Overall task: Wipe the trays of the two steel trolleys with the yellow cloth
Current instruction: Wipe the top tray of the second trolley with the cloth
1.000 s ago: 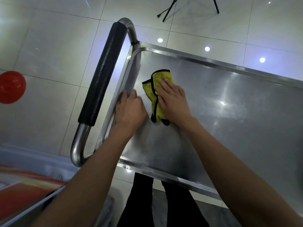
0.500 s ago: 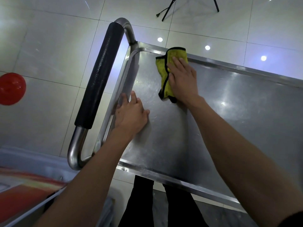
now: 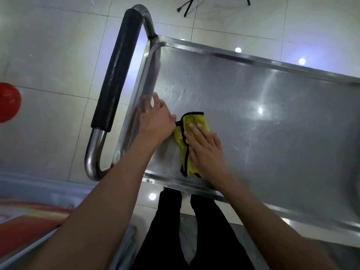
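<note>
A steel trolley's top tray (image 3: 263, 117) fills the middle and right of the head view. A folded yellow cloth (image 3: 190, 121) with black edging lies on the tray near its front left corner. My right hand (image 3: 206, 151) presses flat on the cloth, fingers spread over it. My left hand (image 3: 155, 119) rests on the tray's left rim, fingers curled over the edge, just left of the cloth. Only one trolley is in view.
The trolley's push handle (image 3: 115, 75), steel with a black foam grip, runs along the tray's left side. A red ball (image 3: 8, 102) lies on the tiled floor at far left. Black tripod legs (image 3: 187, 6) stand beyond the trolley. My legs (image 3: 187, 230) are below the tray's front edge.
My right hand first pushed the cloth to the tray's far left corner, then pulled it back toward the front edge. My left hand stayed on the left rim.
</note>
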